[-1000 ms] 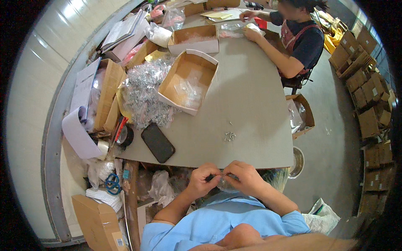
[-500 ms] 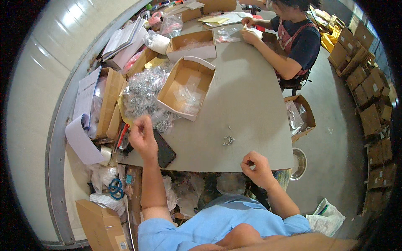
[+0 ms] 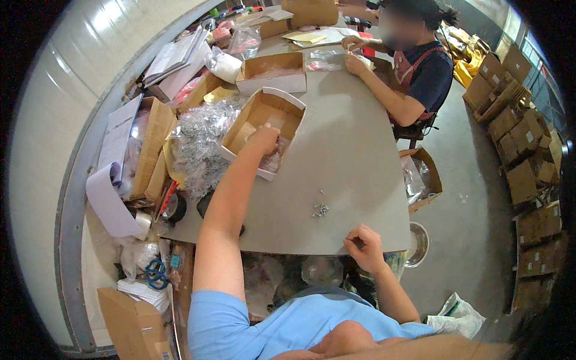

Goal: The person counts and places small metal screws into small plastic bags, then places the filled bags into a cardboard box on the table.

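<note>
The left hand (image 3: 264,139) reaches far forward into the open cardboard box (image 3: 262,129), fingers curled apparently on a clear packet, while the right hand (image 3: 362,245) rests loosely clenched at the bench (image 3: 354,156) edge, nearer the small screws (image 3: 320,208).

We see the left hand (image 3: 264,139) stretched out into an open cardboard box (image 3: 261,129) on the grey worktop (image 3: 354,162), over clear bags inside. The right hand (image 3: 363,245) rests loosely curled at the near edge. A small cluster of screws (image 3: 320,209) lies between them. Across the worktop, another person (image 3: 414,72) handles a clear bag (image 3: 327,59).
</note>
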